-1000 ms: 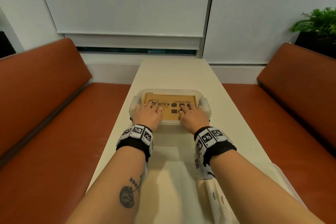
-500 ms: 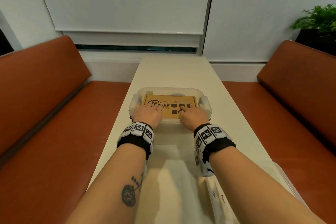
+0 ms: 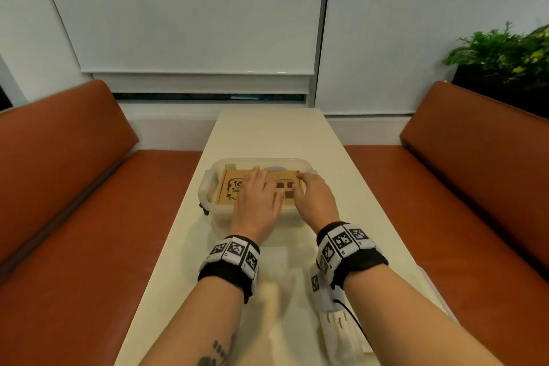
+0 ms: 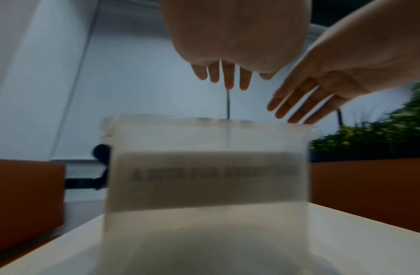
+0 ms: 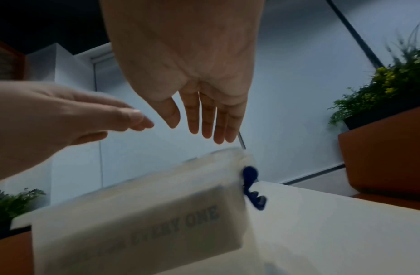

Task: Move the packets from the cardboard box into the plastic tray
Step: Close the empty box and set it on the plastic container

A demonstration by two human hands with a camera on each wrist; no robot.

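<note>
Hands hovering flat over a cardboard box that sits inside a clear plastic tub.

From the head view the cardboard box point(image 3: 230, 189) lies lid-up in the plastic tub point(image 3: 208, 187) mid-surface point(image 3: 267, 134), and the left hand point(image 3: 258, 196) and right hand point(image 3: 315, 199) look like they're resting on it. The wrist views say otherwise: both hands have fingers straight and relaxed, holding nothing, above the rim. Only those views show printed text on the box's side, through the tub wall. Sugar packets point(image 3: 338, 327) lie near the right forearm.
</note>
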